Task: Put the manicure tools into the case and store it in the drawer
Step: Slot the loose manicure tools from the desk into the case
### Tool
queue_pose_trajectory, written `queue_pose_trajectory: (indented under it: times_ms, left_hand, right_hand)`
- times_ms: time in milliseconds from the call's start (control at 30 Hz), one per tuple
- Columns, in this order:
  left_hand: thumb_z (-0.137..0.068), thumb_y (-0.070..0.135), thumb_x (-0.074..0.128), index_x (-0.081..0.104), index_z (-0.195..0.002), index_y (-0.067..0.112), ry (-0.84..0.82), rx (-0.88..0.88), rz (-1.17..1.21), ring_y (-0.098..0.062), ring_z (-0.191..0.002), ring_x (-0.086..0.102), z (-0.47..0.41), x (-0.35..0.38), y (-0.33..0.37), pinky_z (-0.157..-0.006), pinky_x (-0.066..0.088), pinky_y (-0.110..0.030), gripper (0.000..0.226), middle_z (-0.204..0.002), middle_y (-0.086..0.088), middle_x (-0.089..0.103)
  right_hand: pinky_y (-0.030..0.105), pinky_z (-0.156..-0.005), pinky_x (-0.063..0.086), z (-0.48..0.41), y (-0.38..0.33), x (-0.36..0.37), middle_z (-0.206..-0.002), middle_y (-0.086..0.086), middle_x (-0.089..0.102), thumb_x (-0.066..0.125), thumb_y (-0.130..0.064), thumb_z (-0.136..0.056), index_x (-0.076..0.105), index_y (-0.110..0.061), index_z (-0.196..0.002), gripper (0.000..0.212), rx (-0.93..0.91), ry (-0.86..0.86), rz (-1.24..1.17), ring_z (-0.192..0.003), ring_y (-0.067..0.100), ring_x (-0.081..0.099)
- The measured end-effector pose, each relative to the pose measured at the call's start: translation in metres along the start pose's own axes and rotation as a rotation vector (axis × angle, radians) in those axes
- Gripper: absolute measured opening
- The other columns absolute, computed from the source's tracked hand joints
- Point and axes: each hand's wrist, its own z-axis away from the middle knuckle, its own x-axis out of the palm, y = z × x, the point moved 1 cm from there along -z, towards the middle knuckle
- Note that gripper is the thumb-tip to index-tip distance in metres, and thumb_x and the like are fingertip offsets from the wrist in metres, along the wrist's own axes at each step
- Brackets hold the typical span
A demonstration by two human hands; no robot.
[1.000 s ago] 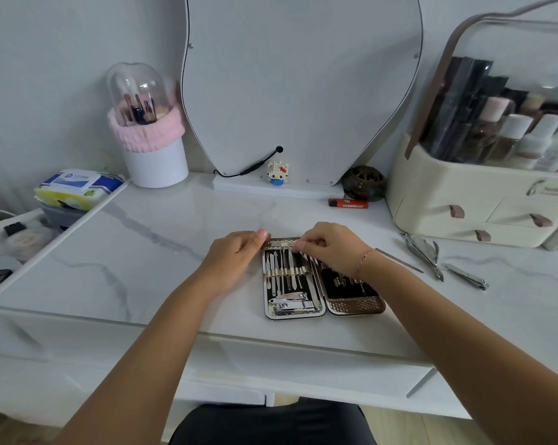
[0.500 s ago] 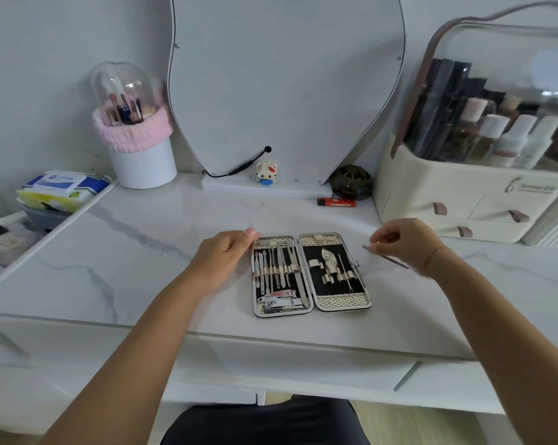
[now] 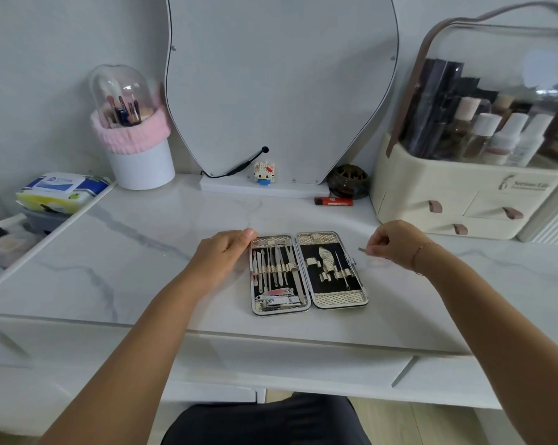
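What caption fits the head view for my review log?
Left hand touches the open manicure case on the marble tabletop; right hand pinches a thin metal tool beside it.

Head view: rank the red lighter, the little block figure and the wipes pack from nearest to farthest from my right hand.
1. Red lighter, just back and left of the right hand.
2. Block figure, centre back.
3. Wipes pack, far left.

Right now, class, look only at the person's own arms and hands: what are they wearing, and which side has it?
No sleeves show, and both arms are bare up to the picture's edge. The left hand has no glove, ring or band in view. The right hand is also ungloved, and a thin reddish bracelet circles its wrist.
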Motion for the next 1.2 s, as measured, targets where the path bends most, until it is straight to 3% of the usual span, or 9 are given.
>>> queue_pose_trajectory:
  times_ms: [100, 267, 400, 567, 633, 767, 933, 1033, 1200]
  left_hand:
    - [-0.083, 0.077, 0.022, 0.067, -0.105, 0.019, 0.001, 0.006, -0.017, -0.021, -0.113, 0.056, -0.001, 0.0, -0.001, -0.095, 0.037, -0.033, 0.076, -0.112, -0.006, 0.067]
    - [-0.079, 0.08, 0.02, 0.067, -0.106, 0.021, -0.008, 0.005, -0.001, -0.022, -0.114, 0.056, -0.001, 0.0, -0.001, -0.098, 0.038, -0.036, 0.08, -0.112, -0.006, 0.067]
    - [-0.089, 0.065, 0.026, 0.066, -0.114, 0.031, 0.008, 0.005, 0.007, -0.016, -0.119, 0.052, 0.001, 0.0, 0.001, -0.099, 0.035, -0.032, 0.057, -0.118, 0.004, 0.066]
    - [-0.085, 0.067, 0.025, 0.066, -0.114, 0.03, 0.004, 0.003, 0.009, -0.016, -0.12, 0.052, 0.001, -0.001, 0.004, -0.096, 0.034, -0.029, 0.063, -0.119, 0.004, 0.066]
    - [-0.087, 0.065, 0.025, 0.065, -0.116, 0.031, 0.004, 0.006, 0.007, -0.015, -0.121, 0.051, 0.002, -0.001, 0.005, -0.096, 0.033, -0.028, 0.06, -0.122, 0.006, 0.064]
    - [-0.086, 0.066, 0.024, 0.065, -0.115, 0.031, -0.011, 0.009, 0.017, -0.014, -0.117, 0.052, 0.004, -0.001, 0.007, -0.092, 0.033, -0.027, 0.061, -0.122, 0.004, 0.064]
    - [-0.086, 0.067, 0.024, 0.067, -0.111, 0.024, -0.007, 0.012, 0.013, -0.02, -0.115, 0.055, 0.003, -0.002, 0.006, -0.092, 0.036, -0.032, 0.066, -0.116, -0.006, 0.067]
    - [-0.086, 0.069, 0.025, 0.067, -0.11, 0.021, -0.001, 0.01, 0.01, -0.023, -0.112, 0.056, 0.004, -0.002, 0.005, -0.096, 0.039, -0.037, 0.068, -0.112, -0.01, 0.067]
    - [-0.073, 0.085, 0.017, 0.061, -0.091, 0.019, -0.014, 0.008, -0.005, -0.023, -0.105, 0.058, 0.0, -0.001, 0.001, -0.088, 0.041, -0.034, 0.081, -0.099, -0.004, 0.065]
  right_hand:
    - [0.02, -0.062, 0.039, 0.001, -0.001, 0.0, -0.067, -0.011, 0.057, 0.067, -0.018, -0.083, 0.062, -0.021, -0.067, 0.017, -0.011, -0.041, 0.049, -0.064, 0.006, 0.051]
    - [0.025, -0.069, 0.041, 0.006, -0.003, -0.001, -0.069, -0.012, 0.055, 0.065, -0.021, -0.085, 0.054, -0.029, -0.061, 0.027, -0.012, -0.044, 0.087, -0.072, 0.012, 0.053]
    - [0.027, -0.071, 0.042, 0.01, -0.011, -0.002, -0.067, -0.012, 0.051, 0.061, -0.021, -0.086, 0.049, -0.031, -0.058, 0.032, -0.01, -0.042, 0.17, -0.077, 0.016, 0.053]
    - [0.031, -0.076, 0.048, 0.012, -0.017, -0.004, -0.074, -0.005, 0.06, 0.061, -0.018, -0.085, 0.061, -0.018, -0.072, 0.013, -0.015, -0.033, 0.2, -0.081, 0.019, 0.057]
    - [0.028, -0.076, 0.046, 0.009, -0.016, -0.003, -0.075, -0.01, 0.056, 0.062, -0.015, -0.083, 0.062, -0.015, -0.081, 0.002, -0.029, -0.023, 0.133, -0.082, 0.016, 0.055]
    - [0.019, -0.067, 0.045, 0.0, -0.025, -0.004, -0.082, -0.002, 0.063, 0.06, -0.013, -0.086, 0.067, -0.011, -0.096, 0.012, -0.07, 0.019, -0.131, -0.07, 0.009, 0.056]
    - [0.017, -0.054, 0.045, -0.014, -0.075, 0.006, -0.074, 0.005, 0.061, 0.056, -0.009, -0.091, 0.063, 0.0, -0.096, 0.013, -0.01, -0.127, -0.807, -0.061, 0.009, 0.053]
    - [0.015, -0.049, 0.047, -0.027, -0.1, 0.024, -0.074, 0.008, 0.064, 0.057, -0.004, -0.089, 0.061, -0.004, -0.094, 0.007, -0.013, -0.169, -0.847, -0.056, 0.009, 0.056]
    - [0.02, -0.057, 0.052, -0.037, -0.109, 0.044, -0.07, 0.008, 0.064, 0.06, -0.003, -0.087, 0.062, -0.008, -0.099, 0.014, -0.055, -0.112, -0.667, -0.061, 0.015, 0.058]
